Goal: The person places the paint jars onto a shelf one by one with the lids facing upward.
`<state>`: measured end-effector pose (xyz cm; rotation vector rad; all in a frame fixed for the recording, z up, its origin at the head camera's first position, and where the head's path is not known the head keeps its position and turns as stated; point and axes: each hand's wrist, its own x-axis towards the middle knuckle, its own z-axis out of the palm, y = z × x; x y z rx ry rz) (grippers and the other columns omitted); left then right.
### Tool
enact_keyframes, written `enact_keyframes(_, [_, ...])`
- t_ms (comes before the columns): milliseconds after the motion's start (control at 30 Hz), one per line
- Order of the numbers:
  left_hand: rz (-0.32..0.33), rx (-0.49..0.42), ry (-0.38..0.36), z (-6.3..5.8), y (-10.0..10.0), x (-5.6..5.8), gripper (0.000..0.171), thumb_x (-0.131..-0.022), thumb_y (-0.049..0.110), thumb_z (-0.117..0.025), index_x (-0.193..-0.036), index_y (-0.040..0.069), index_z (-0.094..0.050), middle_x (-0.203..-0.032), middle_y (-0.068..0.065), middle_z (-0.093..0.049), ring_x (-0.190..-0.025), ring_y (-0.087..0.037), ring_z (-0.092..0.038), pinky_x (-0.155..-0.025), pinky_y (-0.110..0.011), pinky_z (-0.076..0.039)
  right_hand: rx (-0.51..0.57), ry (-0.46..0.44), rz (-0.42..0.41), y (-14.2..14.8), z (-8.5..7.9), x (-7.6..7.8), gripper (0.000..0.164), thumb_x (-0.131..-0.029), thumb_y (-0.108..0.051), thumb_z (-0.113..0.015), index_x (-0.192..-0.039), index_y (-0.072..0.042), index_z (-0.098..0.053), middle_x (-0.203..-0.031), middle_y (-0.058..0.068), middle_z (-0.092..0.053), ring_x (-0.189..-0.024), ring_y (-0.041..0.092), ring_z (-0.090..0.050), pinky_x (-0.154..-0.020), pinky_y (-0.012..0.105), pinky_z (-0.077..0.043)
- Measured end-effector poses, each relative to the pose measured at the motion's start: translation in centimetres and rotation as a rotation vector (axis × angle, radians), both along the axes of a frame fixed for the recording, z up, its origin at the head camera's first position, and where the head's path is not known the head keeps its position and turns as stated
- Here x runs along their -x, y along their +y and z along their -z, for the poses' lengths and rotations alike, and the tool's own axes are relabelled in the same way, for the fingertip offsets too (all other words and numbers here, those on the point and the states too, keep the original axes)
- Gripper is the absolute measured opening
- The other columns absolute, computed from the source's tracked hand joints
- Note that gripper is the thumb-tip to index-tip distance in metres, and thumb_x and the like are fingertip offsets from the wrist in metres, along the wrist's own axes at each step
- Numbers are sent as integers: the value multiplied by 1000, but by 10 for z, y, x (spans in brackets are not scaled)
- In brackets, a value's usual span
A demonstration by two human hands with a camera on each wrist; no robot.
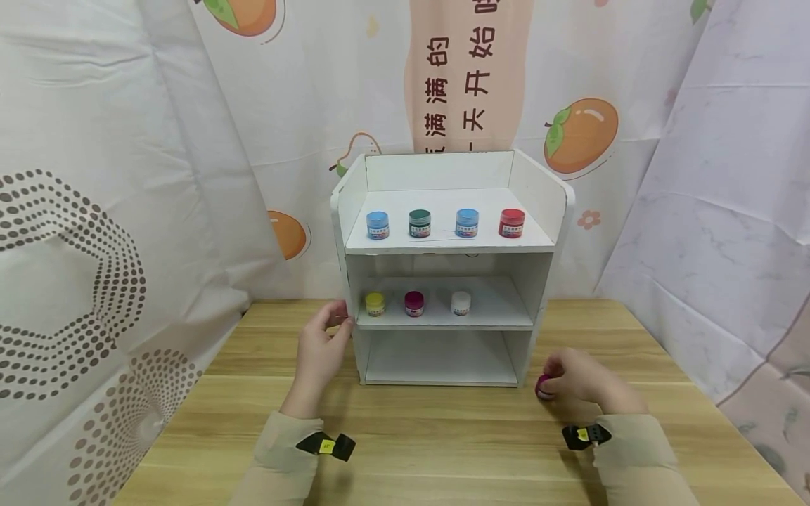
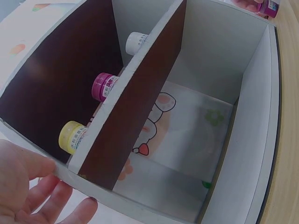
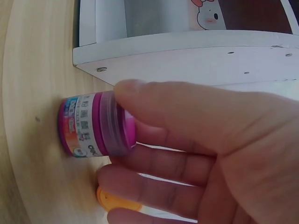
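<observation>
Low on the right, just beside the shelf unit's front corner, my right hand (image 1: pixel 579 376) holds a magenta paint jar (image 3: pixel 84 126) by its lid, between thumb and fingers. The jar is upright at the tabletop; whether its base touches the wood I cannot tell. My left hand (image 1: pixel 323 344) is at the left side panel of the white shelf unit (image 1: pixel 443 250). Its thumb lies at the panel's front edge, and the loosely bent fingers (image 2: pixel 56 198) are on the outer side. On the middle shelf stand a yellow jar (image 1: pixel 375 303), a magenta jar (image 1: pixel 414 303) and a white jar (image 1: pixel 460 303).
Along the top shelf stand a blue jar (image 1: pixel 377 225), a dark green jar (image 1: pixel 420 223), another blue jar (image 1: pixel 467 223) and a red jar (image 1: pixel 511 223). The wooden table (image 1: pixel 430 443) carries the unit. Printed cloth (image 1: pixel 304 84) hangs behind and at both sides.
</observation>
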<state>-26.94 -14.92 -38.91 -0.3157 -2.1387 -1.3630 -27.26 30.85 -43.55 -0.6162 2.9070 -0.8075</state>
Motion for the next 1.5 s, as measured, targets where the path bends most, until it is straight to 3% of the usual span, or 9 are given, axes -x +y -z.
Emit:
enact_keyframes(133, [-3,0,-2,0,0,0,22,-90,9,-65,-112,10,-62,-101,-2,-65,-93,-12,-59,-67,-37,-55,-35,20,26,1,-1,-1,13,-81,-20,-74,-81,-12,-64,-75,-5,-63,-71,12,-56,-68,39,-48])
enact_keyframes(267, [-2,1,-9,-1,0,-1,23,-91,10,-65,-113,10,-62,-102,-2,-65,-94,-12,-59,-68,-37,-55,-62,45,36,3,-4,-2,23,-81,-23,-74,-90,-4,-66,-82,-1,-65,-78,16,-59,-72,43,-50])
enact_keyframes(533, [-5,7,-10,-1,0,-2,23,-91,11,-64,-113,10,-62,-103,-2,-65,-94,-12,-59,-68,-38,-55,-29,-18,41,3,-5,-4,40,-73,-22,-82,-99,3,-64,-86,4,-67,-83,21,-60,-78,46,-49])
enact_keyframes(933, [3,-1,-1,-1,-1,-1,23,-90,9,-65,-113,9,-62,-102,-3,-65,-93,-11,-60,-67,-37,-55,-81,-42,53,0,-3,-5,28,-69,-18,-82,-87,-9,-62,-77,-3,-60,-73,15,-53,-70,39,-47])
enact_keyframes(1333, [-1,-4,-3,-1,-1,0,23,-90,10,-65,-113,9,-63,-101,-3,-65,-93,-11,-60,-68,-39,-55,-42,-65,64,2,-1,-4,26,-71,-14,-81,-85,-9,-60,-75,-1,-58,-69,16,-51,-59,35,-45])
enact_keyframes(1500, [-1,-2,1,-1,-1,0,23,-90,9,-65,-113,9,-63,-101,-3,-65,-92,-11,-60,-67,-39,-55,-39,-55,66,1,0,-3,24,-72,-16,-81,-84,-9,-61,-75,-1,-59,-69,15,-52,-61,35,-46])
